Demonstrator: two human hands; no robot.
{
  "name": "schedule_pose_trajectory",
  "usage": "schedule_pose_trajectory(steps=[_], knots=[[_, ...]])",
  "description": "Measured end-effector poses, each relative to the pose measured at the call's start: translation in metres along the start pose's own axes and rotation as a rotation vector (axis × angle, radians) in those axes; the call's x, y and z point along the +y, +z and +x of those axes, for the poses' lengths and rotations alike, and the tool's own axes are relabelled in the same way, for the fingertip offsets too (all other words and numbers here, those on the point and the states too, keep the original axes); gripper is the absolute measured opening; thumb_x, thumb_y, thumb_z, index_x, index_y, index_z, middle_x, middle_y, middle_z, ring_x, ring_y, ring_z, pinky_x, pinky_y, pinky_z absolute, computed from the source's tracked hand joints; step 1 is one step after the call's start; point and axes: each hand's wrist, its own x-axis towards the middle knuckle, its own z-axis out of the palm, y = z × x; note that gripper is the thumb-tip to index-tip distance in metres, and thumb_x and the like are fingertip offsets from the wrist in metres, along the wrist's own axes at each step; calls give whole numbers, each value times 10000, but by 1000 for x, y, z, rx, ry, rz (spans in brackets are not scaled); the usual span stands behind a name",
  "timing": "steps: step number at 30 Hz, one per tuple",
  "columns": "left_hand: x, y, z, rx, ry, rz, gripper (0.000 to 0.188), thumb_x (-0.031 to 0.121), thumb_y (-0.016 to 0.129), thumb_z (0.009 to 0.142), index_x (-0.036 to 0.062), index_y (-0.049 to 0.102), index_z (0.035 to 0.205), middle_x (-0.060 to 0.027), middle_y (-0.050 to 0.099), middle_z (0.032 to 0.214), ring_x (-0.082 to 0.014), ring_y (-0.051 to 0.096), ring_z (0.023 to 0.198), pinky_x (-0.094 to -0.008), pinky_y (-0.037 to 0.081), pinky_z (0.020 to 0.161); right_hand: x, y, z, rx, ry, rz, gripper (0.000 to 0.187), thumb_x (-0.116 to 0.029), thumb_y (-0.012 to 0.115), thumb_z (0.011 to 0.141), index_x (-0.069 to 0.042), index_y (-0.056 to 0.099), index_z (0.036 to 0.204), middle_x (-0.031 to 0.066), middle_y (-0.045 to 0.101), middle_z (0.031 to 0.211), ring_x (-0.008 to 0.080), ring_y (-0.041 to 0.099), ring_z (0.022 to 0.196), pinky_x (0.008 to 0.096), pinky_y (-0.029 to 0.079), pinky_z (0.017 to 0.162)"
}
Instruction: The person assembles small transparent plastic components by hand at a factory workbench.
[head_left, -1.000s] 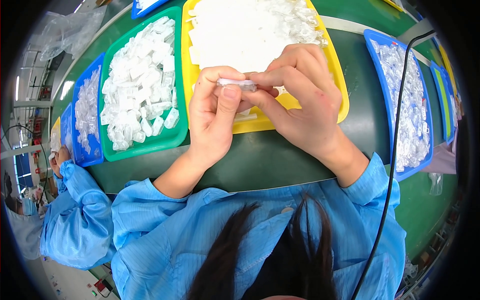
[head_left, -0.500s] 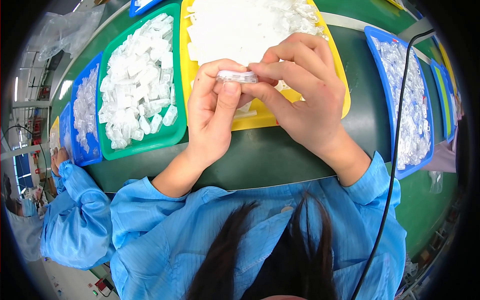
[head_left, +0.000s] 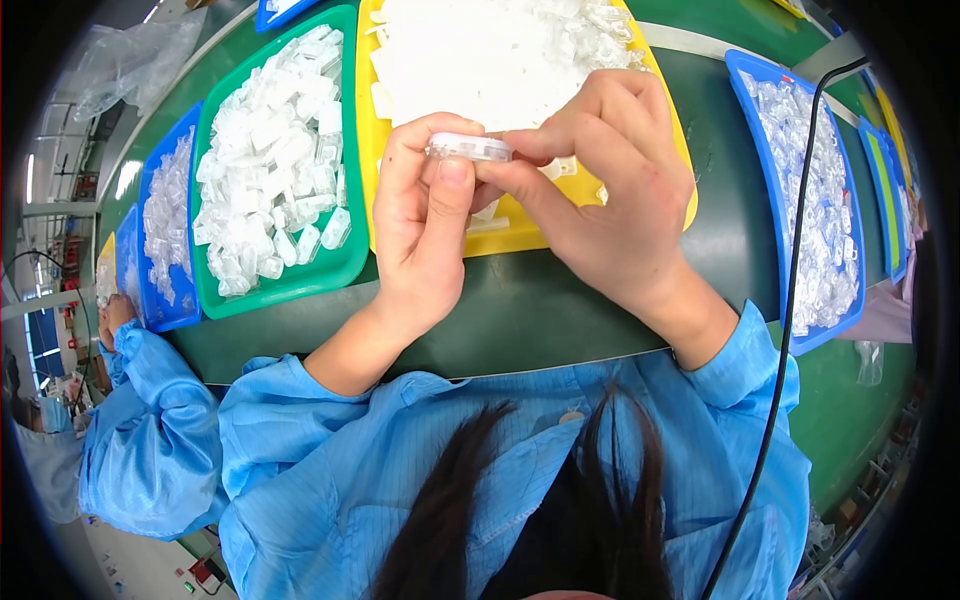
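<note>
Plastic piece (head_left: 468, 147) sits pinched between inward-angled hands (head_left: 425, 235) (head_left: 620, 205).

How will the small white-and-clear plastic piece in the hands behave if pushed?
The small, oblong white-and-clear plastic piece is probably stiff: no bend shows where the left hand pinches it. It seems light, being slim. Its smooth-looking surface may be slippery.

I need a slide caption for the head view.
Left hand and right hand hold a white-and-clear piece over a yellow tray, beside a green tray.
</note>
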Motion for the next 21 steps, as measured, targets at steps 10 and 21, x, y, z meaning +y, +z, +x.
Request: schedule_pose_trajectory(steps=[10, 21], knots=[[15, -17, 16, -121, -410, 103, 304, 222, 391, 939, -17, 511, 1084, -74, 589, 761, -121, 575, 574, -214, 492, 532, 19, -1, 1, -697, 874, 751, 361, -361, 587, 835, -43, 582, 665, 4, 501, 593, 80, 418, 542, 213, 353, 489], [17, -24, 20, -116, -558, -102, 305, 246, 449, 920, -23, 557, 1013, -65, 615, 739, -114, 575, 556, -222, 489, 504, 17, 0, 1, -739, 1369, 1274, 339, -308, 545, 863, -52, 537, 641, -9, 473, 588, 41, 379, 494, 185, 272, 408]])
